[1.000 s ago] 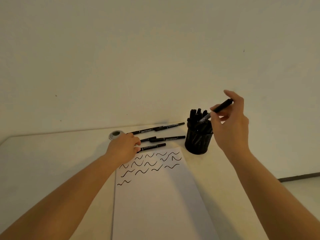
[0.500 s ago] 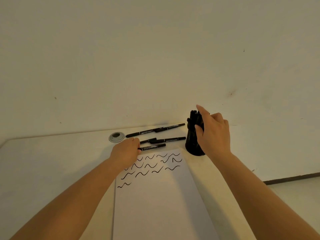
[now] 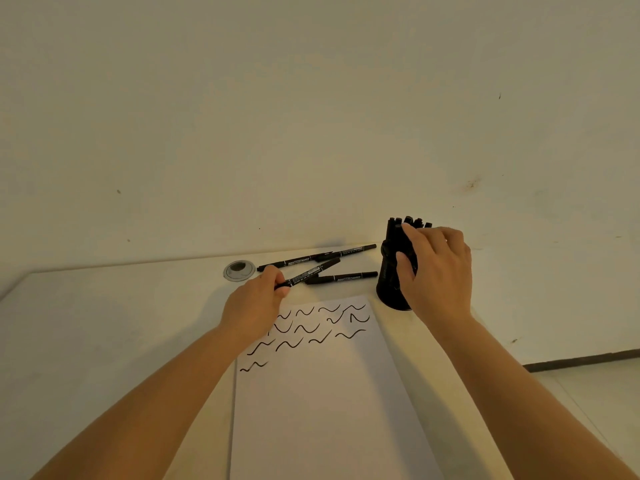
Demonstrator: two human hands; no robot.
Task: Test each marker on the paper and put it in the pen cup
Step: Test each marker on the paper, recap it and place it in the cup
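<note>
White table (image 3: 104,323), paper (image 3: 329,403), markers (image 3: 341,278), pen cup (image 3: 389,282)

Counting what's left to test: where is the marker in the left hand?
Head view, left of centre: the marker slants above the paper's top edge, pinched by the left hand.

Loose black markers left of the pen cup (image 3: 389,278): 4 — two (image 3: 287,263) (image 3: 353,251) end to end nearest the wall, one (image 3: 343,277) just left of the cup's base, one (image 3: 308,273) pinched in the left hand (image 3: 254,306). In the cup: at least 5 marker tops (image 3: 408,221) show; rest hidden behind the right hand (image 3: 436,271). Also 1 paper sheet (image 3: 325,410) with 13 squiggles (image 3: 304,329), 1 round grommet (image 3: 239,270) further left of the cup, 2 hands.
</note>
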